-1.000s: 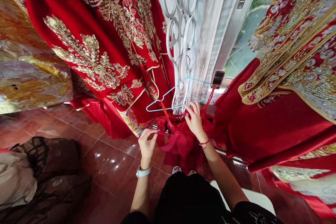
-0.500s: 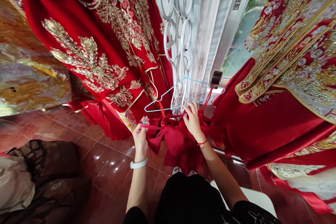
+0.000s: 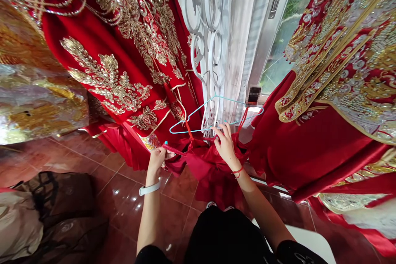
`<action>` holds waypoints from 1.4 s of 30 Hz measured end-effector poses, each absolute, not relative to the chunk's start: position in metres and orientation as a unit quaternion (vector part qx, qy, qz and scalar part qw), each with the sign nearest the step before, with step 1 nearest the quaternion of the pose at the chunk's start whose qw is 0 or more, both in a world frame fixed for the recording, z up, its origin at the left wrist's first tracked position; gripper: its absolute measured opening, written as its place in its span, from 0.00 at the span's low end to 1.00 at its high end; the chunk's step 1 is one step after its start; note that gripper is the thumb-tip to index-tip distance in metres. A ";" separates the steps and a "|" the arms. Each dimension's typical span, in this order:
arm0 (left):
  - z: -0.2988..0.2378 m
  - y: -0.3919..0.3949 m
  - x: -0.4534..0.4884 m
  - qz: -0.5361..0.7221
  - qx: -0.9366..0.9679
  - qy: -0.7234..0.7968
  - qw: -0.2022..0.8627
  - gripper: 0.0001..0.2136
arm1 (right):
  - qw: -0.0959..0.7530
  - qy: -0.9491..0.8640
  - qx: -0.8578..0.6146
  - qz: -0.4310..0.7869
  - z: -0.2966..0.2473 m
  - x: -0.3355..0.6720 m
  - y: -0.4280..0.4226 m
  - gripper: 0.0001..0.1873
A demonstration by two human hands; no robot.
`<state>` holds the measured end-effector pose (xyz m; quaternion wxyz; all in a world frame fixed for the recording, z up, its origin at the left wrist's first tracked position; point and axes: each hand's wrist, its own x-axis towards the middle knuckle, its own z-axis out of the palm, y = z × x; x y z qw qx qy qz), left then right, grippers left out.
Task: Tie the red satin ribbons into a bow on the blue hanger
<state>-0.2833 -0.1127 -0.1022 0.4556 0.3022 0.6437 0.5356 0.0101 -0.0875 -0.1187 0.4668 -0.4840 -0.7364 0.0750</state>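
A light blue wire hanger [image 3: 198,113] hangs by its hook from a white scrolled metal grille [image 3: 206,29]. A plain red garment [image 3: 213,169] droops from the hanger's lower bar. My left hand [image 3: 157,157] is closed, pinching a red strap [image 3: 173,149] of that garment and pulling it taut to the left. At the middle of the hanger's lower bar, my right hand [image 3: 225,145] grips the bunched top edge of the garment with its fingers curled. A white band sits on my left wrist, a red cord on my right.
Red robes with gold embroidery hang at left [image 3: 123,57] and right [image 3: 334,90]. A gold cloth [image 3: 34,99] is at far left. Brown bags [image 3: 55,214] lie on the red tiled floor [image 3: 123,189]. A window frame [image 3: 272,16] stands behind the grille.
My left hand has moved left and up, drawing the red strap out taut from the garment. My right hand has stayed at the hanger's lower bar. The view shifted slightly.
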 end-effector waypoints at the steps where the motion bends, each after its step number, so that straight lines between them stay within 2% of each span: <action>1: -0.105 -0.115 -0.283 0.552 0.266 0.625 0.484 0.14 | 0.466 -0.736 -0.484 0.074 -0.119 0.010 -0.087 0.29; 6: -0.107 -0.123 -0.273 0.640 0.098 0.497 0.578 0.10 | 0.463 -0.738 -0.485 0.074 -0.118 0.010 -0.084 0.29; 9: -0.103 -0.126 -0.268 0.673 -0.010 0.423 0.607 0.15 | 0.460 -0.739 -0.487 0.075 -0.119 0.008 -0.084 0.28; 12: -0.101 -0.127 -0.266 0.711 -0.035 0.388 0.586 0.20 | 0.458 -0.740 -0.487 0.069 -0.119 0.008 -0.084 0.29; 15: -0.102 -0.128 -0.263 0.726 0.028 0.410 0.552 0.20 | 0.458 -0.740 -0.487 0.067 -0.119 0.008 -0.084 0.29; 19: -0.102 -0.123 -0.255 0.753 0.203 0.448 0.436 0.10 | 0.461 -0.738 -0.487 0.071 -0.118 0.009 -0.086 0.29; 23: -0.085 -0.112 -0.256 0.716 0.399 0.492 0.294 0.18 | 0.469 -0.735 -0.484 0.074 -0.117 0.010 -0.089 0.28; 28: -0.038 -0.095 -0.256 0.578 0.570 0.506 0.293 0.22 | 0.471 -0.737 -0.480 0.073 -0.116 0.009 -0.092 0.29; 32: -0.013 -0.080 -0.238 0.495 0.650 0.500 0.287 0.18 | 0.468 -0.735 -0.485 0.075 -0.117 0.008 -0.094 0.30; 42: -0.027 -0.071 -0.223 0.432 0.709 0.511 0.222 0.13 | 0.460 -0.734 -0.493 0.081 -0.120 0.016 -0.092 0.29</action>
